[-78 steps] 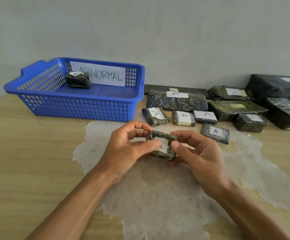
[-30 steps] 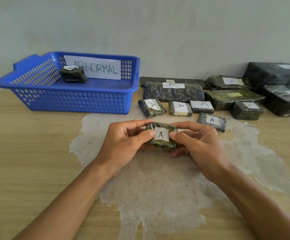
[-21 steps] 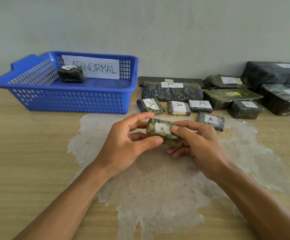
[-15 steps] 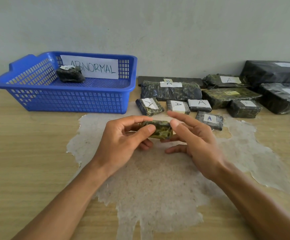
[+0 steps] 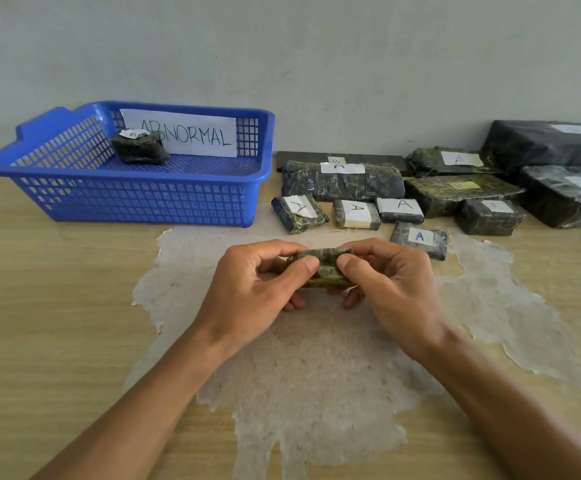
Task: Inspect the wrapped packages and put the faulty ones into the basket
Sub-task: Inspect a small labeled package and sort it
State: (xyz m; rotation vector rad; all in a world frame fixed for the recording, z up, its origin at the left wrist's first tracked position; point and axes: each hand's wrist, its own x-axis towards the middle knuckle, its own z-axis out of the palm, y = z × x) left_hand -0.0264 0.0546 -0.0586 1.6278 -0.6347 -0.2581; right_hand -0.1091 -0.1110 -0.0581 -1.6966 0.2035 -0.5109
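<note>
I see both hands, left hand (image 5: pixel 247 289) and right hand (image 5: pixel 391 289), pinching one small wrapped package (image 5: pixel 323 268) above the table's worn patch (image 5: pixel 317 368), its label out of sight. Blue basket (image 5: pixel 136 202) back-left has an "ABNORMAL" sign (image 5: pixel 192 137) and one crumpled package (image 5: pixel 140 148); the nearest table packages (image 5: pixel 400 209) read "A".

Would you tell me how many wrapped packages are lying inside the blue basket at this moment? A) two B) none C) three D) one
D: a single dark wrapped package lies in the far left part of the blue basket, in front of the ABNORMAL sign; the small package under inspection is held between the left hand and right hand, over the table.
</note>
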